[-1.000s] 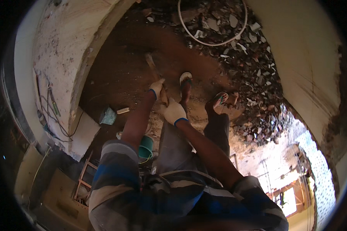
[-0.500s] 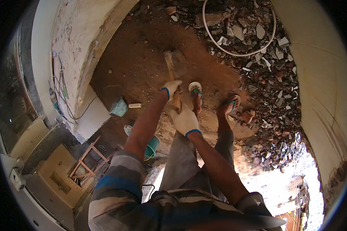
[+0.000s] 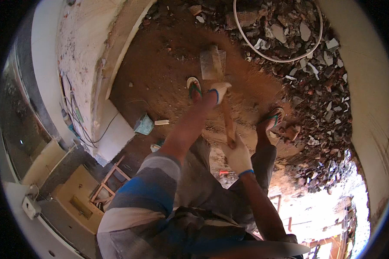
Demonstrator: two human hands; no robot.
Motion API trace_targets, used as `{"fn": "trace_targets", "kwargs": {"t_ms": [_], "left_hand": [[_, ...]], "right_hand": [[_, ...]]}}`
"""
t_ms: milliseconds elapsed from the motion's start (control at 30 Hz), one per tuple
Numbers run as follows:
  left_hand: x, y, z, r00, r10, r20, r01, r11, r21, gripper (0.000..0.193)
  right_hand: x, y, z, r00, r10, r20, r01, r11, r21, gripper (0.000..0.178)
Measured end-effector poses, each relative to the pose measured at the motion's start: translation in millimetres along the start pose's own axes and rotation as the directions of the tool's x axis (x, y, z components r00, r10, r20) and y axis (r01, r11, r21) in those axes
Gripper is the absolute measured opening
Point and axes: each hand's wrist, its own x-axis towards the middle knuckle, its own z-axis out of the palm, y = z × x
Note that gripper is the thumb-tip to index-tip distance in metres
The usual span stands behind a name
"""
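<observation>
I stand on red-brown dirt (image 3: 160,73) and hold a long wooden-handled hoe (image 3: 227,116) with both gloved hands. My left hand (image 3: 219,90) grips the handle far down, near the metal blade (image 3: 212,64), which rests on the soil ahead of my feet. My right hand (image 3: 237,154) grips the handle's near end, close to my body. Both hands wear white gloves with blue cuffs. My feet, in sandals, stand on either side of the handle: one foot (image 3: 194,88) to the left and the other foot (image 3: 272,118) to the right.
Broken rubble and stones (image 3: 315,69) heap up to the right and ahead, with a white hose loop (image 3: 281,58) on top. A rough plastered wall (image 3: 78,56) runs along the left with cables. A teal container (image 3: 143,125) sits on the dirt; a wooden frame (image 3: 110,181) lies lower left.
The hoe blade has swung forward and down onto the soil. My left hand has slid further down the handle, away from my right hand.
</observation>
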Motion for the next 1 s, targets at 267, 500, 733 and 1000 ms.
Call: {"fn": "trace_targets", "kwargs": {"t_ms": [267, 500, 733, 1000], "left_hand": [[-23, -38, -41, 0.990, 0.058, 0.129, -0.004, 0.921, -0.389, 0.022], [15, 45, -201, 0.961, 0.270, -0.056, -0.239, 0.714, -0.658, 0.024], [166, 172, -360, 0.841, 0.418, -0.345, -0.541, 0.668, -0.511, 0.034], [269, 259, -408, 0.851, 0.457, -0.258, -0.524, 0.699, -0.487, 0.026]], "right_hand": [[-5, 25, -7, 0.999, -0.026, 0.036, 0.037, 0.928, -0.371, 0.074], [199, 39, 68, 0.930, -0.154, 0.334, 0.337, 0.718, -0.609, 0.059], [462, -51, 171, 0.677, -0.636, 0.371, 0.680, 0.347, -0.646, 0.028], [573, -136, 248, 0.557, -0.757, 0.341, 0.618, 0.104, -0.779, 0.010]]}}
